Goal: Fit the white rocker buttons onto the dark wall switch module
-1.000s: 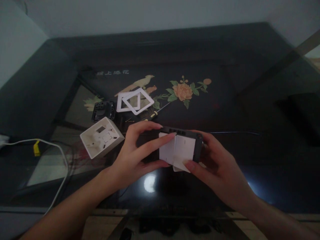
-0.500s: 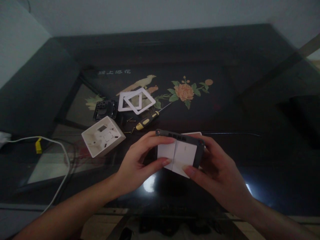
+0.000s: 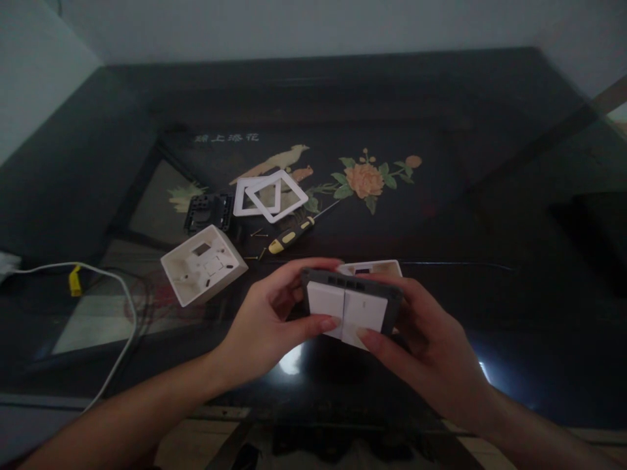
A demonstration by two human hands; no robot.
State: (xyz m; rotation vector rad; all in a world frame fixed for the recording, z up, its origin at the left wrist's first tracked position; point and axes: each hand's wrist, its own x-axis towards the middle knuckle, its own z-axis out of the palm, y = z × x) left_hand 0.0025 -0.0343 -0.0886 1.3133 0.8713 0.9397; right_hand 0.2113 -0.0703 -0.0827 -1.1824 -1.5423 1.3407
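Matt plastic switch (image 3: 349,307) (glossy table (image 3: 490,215)).

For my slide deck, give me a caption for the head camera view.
Both hands hold a two-rocker wall switch above a dark glass table.

dim, soft, glare below centre

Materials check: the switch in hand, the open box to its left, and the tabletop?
Switch: looks like moulded plastic, two matte white rockers in a dark grey frame, no glare. Box: off-white plastic by its thin walls and moulded holes, matte. Tabletop: glossy black, likely glass or lacquer over a painted flower and bird; it mirrors a lamp spot. Both the left hand and right hand hold the switch.
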